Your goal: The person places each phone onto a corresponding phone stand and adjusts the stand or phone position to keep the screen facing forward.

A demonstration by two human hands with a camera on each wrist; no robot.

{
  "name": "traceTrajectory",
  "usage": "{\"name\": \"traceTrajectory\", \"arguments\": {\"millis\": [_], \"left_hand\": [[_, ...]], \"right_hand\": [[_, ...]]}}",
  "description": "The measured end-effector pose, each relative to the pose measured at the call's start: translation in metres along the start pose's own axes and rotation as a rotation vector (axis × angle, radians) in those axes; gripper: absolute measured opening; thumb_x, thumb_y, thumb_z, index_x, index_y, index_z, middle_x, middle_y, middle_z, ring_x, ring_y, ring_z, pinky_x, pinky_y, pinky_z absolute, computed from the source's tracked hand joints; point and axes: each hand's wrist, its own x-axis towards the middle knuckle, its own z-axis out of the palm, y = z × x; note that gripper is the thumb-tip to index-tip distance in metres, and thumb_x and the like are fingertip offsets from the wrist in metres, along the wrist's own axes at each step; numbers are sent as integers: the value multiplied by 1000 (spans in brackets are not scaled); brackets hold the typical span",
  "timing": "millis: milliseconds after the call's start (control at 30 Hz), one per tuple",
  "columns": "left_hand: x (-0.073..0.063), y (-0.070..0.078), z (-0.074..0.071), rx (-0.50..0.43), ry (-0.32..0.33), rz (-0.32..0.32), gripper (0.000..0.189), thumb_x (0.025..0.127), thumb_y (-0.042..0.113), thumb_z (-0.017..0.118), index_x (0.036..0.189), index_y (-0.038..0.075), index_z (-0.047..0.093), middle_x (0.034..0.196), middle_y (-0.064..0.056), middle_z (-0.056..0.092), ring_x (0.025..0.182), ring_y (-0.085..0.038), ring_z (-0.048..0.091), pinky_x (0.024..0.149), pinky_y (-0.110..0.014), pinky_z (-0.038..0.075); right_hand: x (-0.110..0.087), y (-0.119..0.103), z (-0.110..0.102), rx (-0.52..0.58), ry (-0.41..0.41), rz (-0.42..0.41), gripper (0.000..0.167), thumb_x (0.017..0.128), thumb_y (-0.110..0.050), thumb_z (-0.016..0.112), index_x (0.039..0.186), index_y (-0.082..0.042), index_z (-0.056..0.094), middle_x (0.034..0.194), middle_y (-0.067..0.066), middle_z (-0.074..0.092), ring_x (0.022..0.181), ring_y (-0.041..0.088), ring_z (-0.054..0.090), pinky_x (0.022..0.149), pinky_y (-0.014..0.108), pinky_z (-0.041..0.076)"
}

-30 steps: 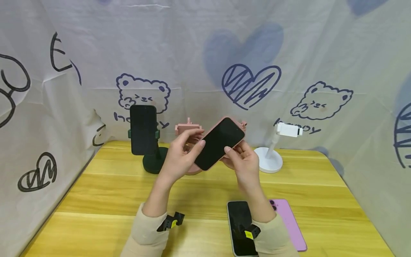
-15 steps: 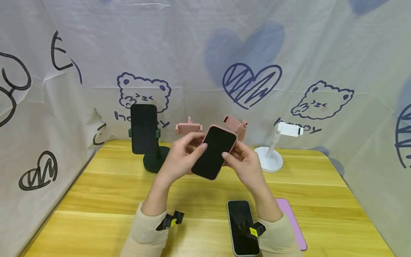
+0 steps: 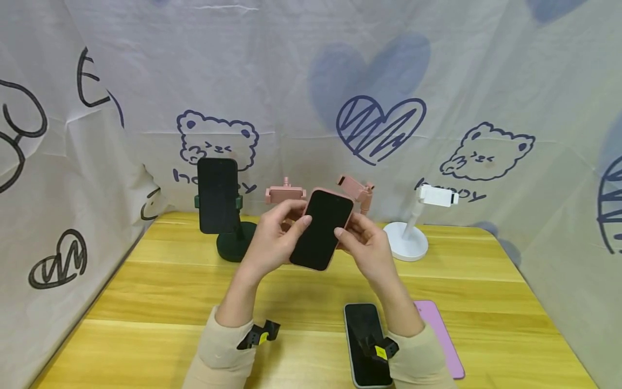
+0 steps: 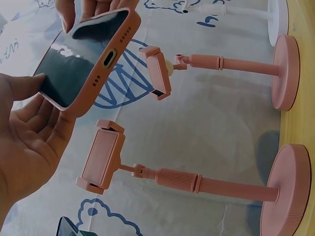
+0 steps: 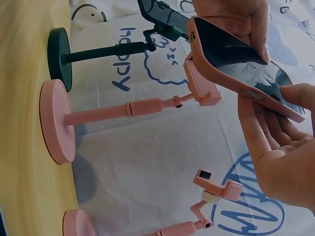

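Observation:
A smartphone (image 3: 323,229) in a pink case is held up over the table between both hands, its dark screen facing the person and its top leaning right. My left hand (image 3: 276,233) grips its left edge, thumb on the screen and fingers behind. On the opposite edge my right hand (image 3: 365,244) holds it the same way, as the right wrist view also shows. Behind the phone stand two pink phone stands; the clamp (image 4: 101,158) of one and the clamp (image 4: 157,73) of the other hold nothing. The case's bottom edge with its charging port (image 4: 109,58) faces the left wrist camera.
A dark green stand (image 3: 234,243) at the left holds an upright black phone (image 3: 217,195). At the right is a white stand (image 3: 407,240) with a bare clamp. Near the right forearm lie a phone (image 3: 362,324) with a dark screen and a pink-purple phone (image 3: 439,335).
Both hands have turned the pink-cased phone from a strong rightward slant to nearly upright and brought it slightly lower and left. The right pink stand's clamp has come into view.

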Motion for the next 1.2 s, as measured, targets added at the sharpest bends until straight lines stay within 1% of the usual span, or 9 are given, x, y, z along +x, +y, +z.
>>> {"name": "traceTrajectory", "arguments": {"millis": [100,167,367,667,833,933,1033,1133,1200], "left_hand": [[1,-1,2,-4,33,8,23,102,3,65,124,-1,68,108,-14,70,89,-22,64,73,-28,56],[2,-2,4,-9,51,9,23,102,3,65,124,-1,67,108,-14,70,89,-22,65,73,-27,55],[2,-4,6,-5,67,20,24,102,4,65,126,-2,66,110,-14,69,89,-22,65,73,-28,55],[2,-4,3,-35,55,-22,29,102,6,67,131,2,65,112,-13,69,92,-23,66,76,-30,56],[4,-8,3,-68,90,11,35,101,5,67,136,2,62,120,-13,68,101,-23,67,86,-29,58],[6,-12,3,-69,162,66,37,103,4,64,139,1,59,126,-14,66,110,-26,66,97,-33,57],[7,-18,3,-27,291,116,37,103,4,63,139,0,59,130,-15,64,116,-31,64,102,-39,54],[8,-25,4,52,436,126,35,103,7,62,137,-2,61,134,-16,62,120,-34,61,102,-43,54],[9,-31,3,103,514,111,34,103,8,63,135,-3,63,135,-16,61,123,-32,59,101,-46,54]], "right_hand": [[0,2,1,1,15,15,38,99,5,63,136,12,57,121,26,66,98,13,72,83,31,63],[2,5,0,-20,-8,6,38,98,6,64,136,11,58,123,27,66,100,13,73,83,32,63],[5,13,-1,-76,-84,-92,34,95,9,68,129,12,64,123,30,67,100,18,75,79,38,65],[6,15,-1,-47,-75,-139,30,95,10,67,124,14,65,120,32,66,97,17,76,78,37,65],[5,14,1,-46,-46,-167,26,94,11,68,120,15,66,119,30,66,95,15,76,78,35,64],[4,14,3,-37,-39,-181,25,93,11,69,118,15,67,117,29,66,94,14,75,78,33,64],[4,13,3,-27,-39,-196,25,93,11,68,117,16,66,117,31,66,93,13,75,78,32,64],[5,14,3,-27,-37,-207,25,92,12,68,117,16,66,117,32,66,94,13,75,77,32,64],[5,14,3,-33,-33,-215,25,92,13,68,117,16,67,117,32,66,94,13,75,77,31,64]]}}
